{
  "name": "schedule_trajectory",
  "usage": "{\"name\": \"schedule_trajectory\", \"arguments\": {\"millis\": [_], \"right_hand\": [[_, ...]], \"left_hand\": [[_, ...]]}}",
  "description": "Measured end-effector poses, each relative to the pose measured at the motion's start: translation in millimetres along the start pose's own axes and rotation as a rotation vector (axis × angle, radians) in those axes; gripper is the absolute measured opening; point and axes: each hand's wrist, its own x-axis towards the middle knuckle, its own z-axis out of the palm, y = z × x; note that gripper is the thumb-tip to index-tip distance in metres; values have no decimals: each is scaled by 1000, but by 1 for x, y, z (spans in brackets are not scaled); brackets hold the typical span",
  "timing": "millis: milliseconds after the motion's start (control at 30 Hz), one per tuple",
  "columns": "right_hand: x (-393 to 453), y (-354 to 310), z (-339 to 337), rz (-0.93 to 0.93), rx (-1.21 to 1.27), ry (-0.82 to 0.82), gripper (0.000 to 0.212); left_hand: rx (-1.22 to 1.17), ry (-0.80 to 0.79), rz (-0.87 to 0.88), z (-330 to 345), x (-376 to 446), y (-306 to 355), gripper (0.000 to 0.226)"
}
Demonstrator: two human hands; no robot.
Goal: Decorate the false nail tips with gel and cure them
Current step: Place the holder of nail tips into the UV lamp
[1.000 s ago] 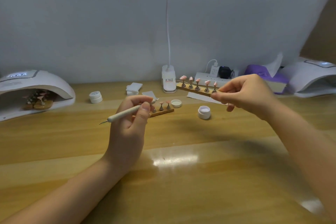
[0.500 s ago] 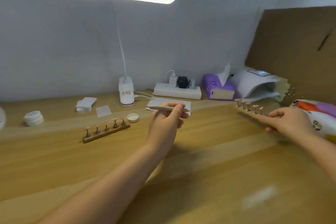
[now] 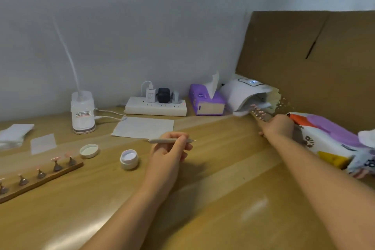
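My right hand [image 3: 278,125] grips the near end of a wooden nail holder [image 3: 258,114] carrying several pink false tips. The holder's far end reaches the mouth of the white curing lamp [image 3: 242,95] at the back right. My left hand [image 3: 169,151] hovers mid-table and pinches a slim dotting pen [image 3: 162,140] that lies level, tip pointing right. A second wooden holder [image 3: 43,177] with pink tips rests on the table at the left. An open white gel jar [image 3: 129,159] stands near my left hand, and its lid [image 3: 89,150] lies to the left of it.
A desk lamp base [image 3: 82,112], a power strip [image 3: 155,106] and a purple tissue box [image 3: 206,100] line the back wall. A paper sheet [image 3: 143,127] lies mid-table. Cardboard [image 3: 308,63] walls the right side, with a colourful bag [image 3: 332,144] beside my right arm.
The view swung right. My right hand carried the holder with the tips from the table's middle to the curing lamp's opening. My left hand kept the pen and stayed near mid-table.
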Motion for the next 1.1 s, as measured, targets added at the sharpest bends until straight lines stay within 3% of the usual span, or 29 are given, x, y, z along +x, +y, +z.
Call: {"name": "schedule_trajectory", "arguments": {"millis": [200, 333, 500, 667, 767, 933, 1000, 1100], "right_hand": [[30, -4, 23, 37, 28, 29, 38], [42, -2, 33, 48, -81, -3, 26], [57, -18, 43, 21, -100, 27, 42], [68, -28, 46, 3, -7, -39, 24], [68, -27, 38, -49, -53, -67, 38], [72, -43, 7, -255, -6, 110, 17], [84, -59, 2, -320, -22, -21, 18], [98, -80, 2, -306, -234, -244, 48]], "left_hand": [[106, 0, 20, 1, 2, -3, 13], [114, 17, 27, 1, 3, -5, 14], [137, 17, 36, 1, 2, -5, 16], [116, 40, 34, 0, 4, -4, 16], [114, 85, 48, -1, 5, -5, 18], [67, 185, 84, -2, 5, -3, 20], [76, 218, 101, -2, 6, -4, 20], [39, 266, 103, -2, 6, -6, 19]]}}
